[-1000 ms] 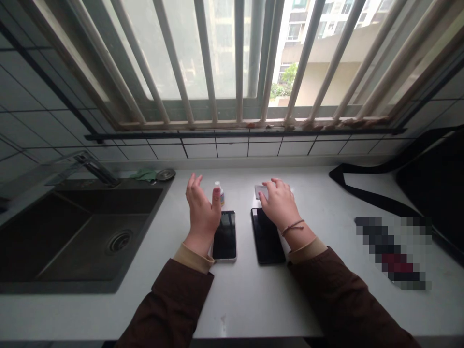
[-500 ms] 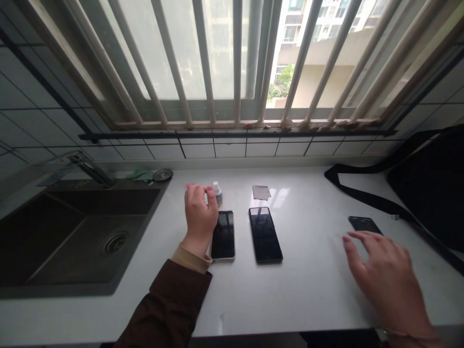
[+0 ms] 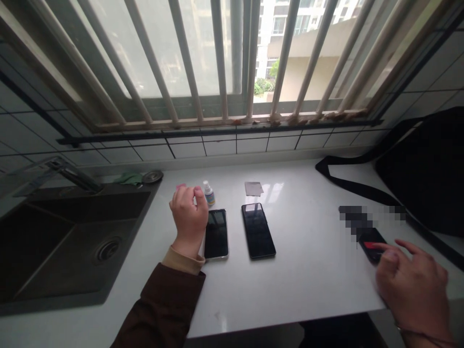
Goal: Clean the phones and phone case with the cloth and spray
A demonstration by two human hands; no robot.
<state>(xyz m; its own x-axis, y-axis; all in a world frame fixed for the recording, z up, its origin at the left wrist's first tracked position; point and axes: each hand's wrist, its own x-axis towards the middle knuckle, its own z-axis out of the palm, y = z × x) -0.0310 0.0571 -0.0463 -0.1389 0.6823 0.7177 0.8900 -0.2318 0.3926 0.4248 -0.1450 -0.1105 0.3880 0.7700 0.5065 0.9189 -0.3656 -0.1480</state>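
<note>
My left hand [image 3: 189,212] is closed, fingers curled, above the counter beside a small white spray bottle [image 3: 209,194]. A bit of pink material [image 3: 180,186] shows behind its knuckles; whether the hand holds it is hidden. Close to that wrist lies a dark-screened phone [image 3: 218,234] with a pale edge. To its right is a larger black phone [image 3: 258,231], flat and screen up. On the right, my right hand [image 3: 415,285] hovers at the near end of another phone [image 3: 373,237], index and middle fingers stretched out. Red shows on that phone's screen; its far part is blurred out by blocks.
A grey folded cloth [image 3: 253,188] lies behind the black phone. The dark sink [image 3: 125,280] with a tap [image 3: 74,176] is at left, a green cloth [image 3: 128,179] and metal strainer [image 3: 152,177] on its back edge. A black bag [image 3: 424,169] with strap sits at right.
My right hand has drawn back toward the near right, uncovering the right-hand phone, where red now shows. My left hand stays closed by the bottle. The whole view has shifted slightly.
</note>
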